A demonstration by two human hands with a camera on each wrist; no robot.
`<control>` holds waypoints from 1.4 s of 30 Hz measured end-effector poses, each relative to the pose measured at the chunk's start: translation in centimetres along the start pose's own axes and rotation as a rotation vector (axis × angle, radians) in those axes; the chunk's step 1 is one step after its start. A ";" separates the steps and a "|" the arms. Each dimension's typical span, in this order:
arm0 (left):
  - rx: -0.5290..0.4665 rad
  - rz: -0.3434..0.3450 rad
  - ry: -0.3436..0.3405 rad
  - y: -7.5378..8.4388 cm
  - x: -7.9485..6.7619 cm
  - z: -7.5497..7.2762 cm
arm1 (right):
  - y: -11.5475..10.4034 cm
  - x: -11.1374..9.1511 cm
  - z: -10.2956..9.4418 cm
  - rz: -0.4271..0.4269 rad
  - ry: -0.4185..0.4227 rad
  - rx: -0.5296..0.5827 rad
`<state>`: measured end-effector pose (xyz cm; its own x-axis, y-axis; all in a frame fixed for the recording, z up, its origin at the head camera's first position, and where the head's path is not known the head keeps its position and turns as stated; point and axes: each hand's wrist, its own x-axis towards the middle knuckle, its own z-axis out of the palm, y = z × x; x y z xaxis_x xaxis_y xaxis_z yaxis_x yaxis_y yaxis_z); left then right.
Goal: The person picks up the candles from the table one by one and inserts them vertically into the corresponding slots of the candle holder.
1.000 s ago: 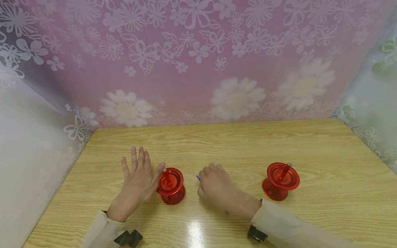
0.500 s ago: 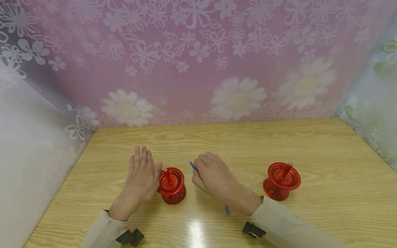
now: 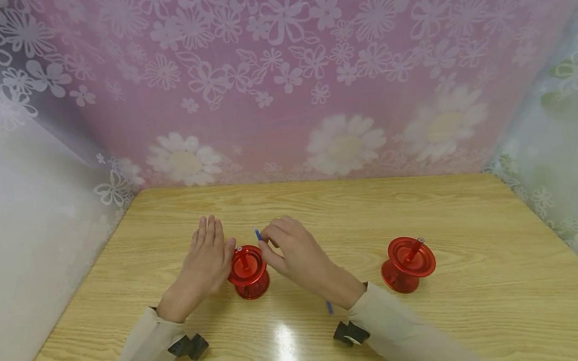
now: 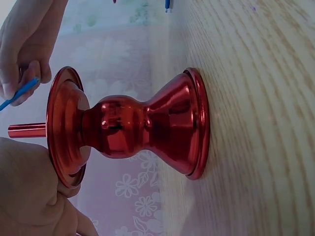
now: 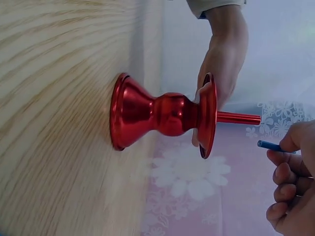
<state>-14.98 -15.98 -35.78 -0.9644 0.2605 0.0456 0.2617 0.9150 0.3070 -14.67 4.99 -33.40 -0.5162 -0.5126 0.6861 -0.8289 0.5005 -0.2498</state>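
A red shiny candlestick (image 3: 251, 289), with a wide dish and a thin upright tube, stands on the table between my hands. Beside its dish lies my left hand (image 3: 203, 263), fingers straight, the thumb against or very near the dish rim. My right hand (image 3: 296, 252) pinches a thin blue stick (image 3: 258, 234) with a pale tip between thumb and fingers, above and just right of the dish. In the right wrist view, the held blue stick (image 5: 269, 145) is apart from the candlestick's tube (image 5: 238, 118).
Another red candlestick (image 3: 409, 264) stands upright to the right. A second blue stick (image 3: 329, 307) lies on the wooden table (image 3: 494, 311), partly hidden under my right wrist. Flower-patterned cloth (image 3: 268, 138) closes off the back and sides.
My right hand has risen and moved left to the near candlestick with the blue stick. The other blue stick has come into view beneath the wrist. My left fingers have drawn together.
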 end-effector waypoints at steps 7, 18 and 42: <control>0.010 0.016 0.018 0.2 0.1 0.0 | -0.4 0.7 0.2 0.025 0.020 0.085; 0.013 0.016 0.006 0.4 0.3 0.1 | -0.6 1.5 0.8 -0.082 0.060 -0.029; 0.019 -0.002 -0.009 0.1 -0.1 -0.3 | -1.4 2.4 1.5 -0.041 0.035 0.104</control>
<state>-14.81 -15.96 -35.50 -0.9644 0.2618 0.0364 0.2609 0.9210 0.2891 -15.08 2.09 -32.44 -0.4752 -0.5052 0.7204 -0.8680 0.4034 -0.2897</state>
